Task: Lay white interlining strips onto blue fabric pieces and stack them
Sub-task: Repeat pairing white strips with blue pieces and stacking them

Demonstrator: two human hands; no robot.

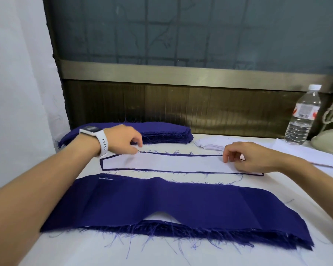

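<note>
The white interlining strip (171, 163) lies on a blue fabric piece (181, 154) mid-table (219, 258), and a tug from either end could skew it or snag the frayed threads. The left hand (123, 139) pinches the piece's far edge. The right hand (246, 156) sets curled fingertips on the strip's right end, grip unclear. Counted: one laid strip, two blue stacks, the far stack (161, 131) and near stack (161, 204), one white pile (210, 145), one water bottle (302, 114).

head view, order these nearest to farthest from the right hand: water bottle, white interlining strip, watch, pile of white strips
1. white interlining strip, touched by the right hand.
2. pile of white strips, just beyond the hand.
3. water bottle, back right.
4. watch, far left on the other wrist.
</note>
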